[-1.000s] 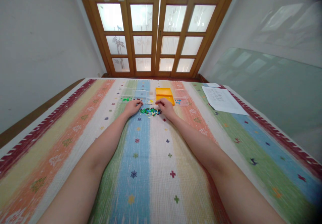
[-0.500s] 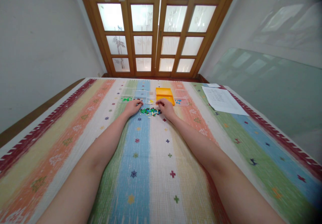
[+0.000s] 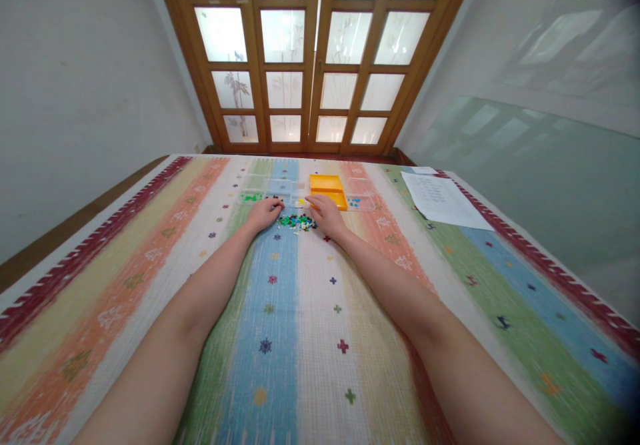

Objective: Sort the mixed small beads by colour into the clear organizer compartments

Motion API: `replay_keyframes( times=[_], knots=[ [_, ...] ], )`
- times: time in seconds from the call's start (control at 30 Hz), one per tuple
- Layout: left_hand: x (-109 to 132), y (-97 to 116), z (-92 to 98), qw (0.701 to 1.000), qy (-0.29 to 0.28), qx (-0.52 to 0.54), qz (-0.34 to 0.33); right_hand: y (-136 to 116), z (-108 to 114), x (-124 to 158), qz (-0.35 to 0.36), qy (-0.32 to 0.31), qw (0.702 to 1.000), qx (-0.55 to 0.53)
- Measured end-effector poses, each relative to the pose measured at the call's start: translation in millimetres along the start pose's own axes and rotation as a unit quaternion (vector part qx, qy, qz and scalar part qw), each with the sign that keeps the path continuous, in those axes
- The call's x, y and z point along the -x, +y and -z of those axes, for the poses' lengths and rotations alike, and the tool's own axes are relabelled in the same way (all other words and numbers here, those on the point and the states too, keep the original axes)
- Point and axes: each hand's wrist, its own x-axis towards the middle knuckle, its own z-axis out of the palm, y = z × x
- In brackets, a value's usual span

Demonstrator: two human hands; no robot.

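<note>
A heap of tiny mixed-colour pieces (image 3: 296,223), mostly green with some blue, white and dark ones, lies on the striped cloth between my hands. At its left edge rests my left hand (image 3: 265,214), fingers curled inward; whatever they hold, if anything, is too small to make out. My right hand (image 3: 326,214) reaches over the heap's right side, its fingers bent together and pointing left, close to a clear tray with yellow pieces (image 3: 301,201). Any piece in those fingers is hidden. Green pieces (image 3: 251,197) and dark red pieces (image 3: 277,197) sit in clear compartments beyond my left hand.
An open orange box (image 3: 328,183) stands just behind my right hand. To its right, blue pieces (image 3: 355,201) lie in another clear tray (image 3: 367,198). Printed paper sheets (image 3: 443,198) lie farther right on the striped tablecloth (image 3: 320,338).
My right hand has shifted slightly left, its fingers now reaching over the right part of the heap and toward the yellow pieces. My left hand has stayed in place.
</note>
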Motion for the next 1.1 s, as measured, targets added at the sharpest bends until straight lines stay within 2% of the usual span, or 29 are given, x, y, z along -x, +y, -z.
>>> replay_keyframes(
  times=[0.2,0.37,0.43,0.6,0.83,0.97,1.1],
  knots=[
    [0.1,0.9,1.3,1.0,-0.002,-0.007,-0.002,5.4,-7.8,0.9,-0.012,-0.039,0.998,0.041],
    [0.7,1.8,2.1,1.0,-0.007,-0.01,0.009,1.4,1.5,-0.4,-0.017,0.015,1.0,0.015],
    [0.9,2.0,2.4,1.0,-0.006,-0.009,0.007,-0.3,5.7,-1.0,-0.023,0.019,1.0,0.011],
    [1.5,4.0,3.3,1.0,-0.005,-0.011,0.014,-5.2,11.5,-0.7,-0.007,-0.034,0.999,0.007],
    [2.0,5.1,3.7,1.0,-0.006,-0.012,0.015,-22.1,15.3,5.1,0.095,-0.126,0.987,0.003],
    [1.5,3.5,3.4,1.0,-0.009,-0.01,0.008,-29.1,19.0,6.3,0.131,-0.149,0.98,0.025],
    [1.4,3.1,3.1,1.0,-0.007,-0.007,0.006,-32.4,22.0,6.4,0.125,-0.163,0.979,0.015]
  ],
)
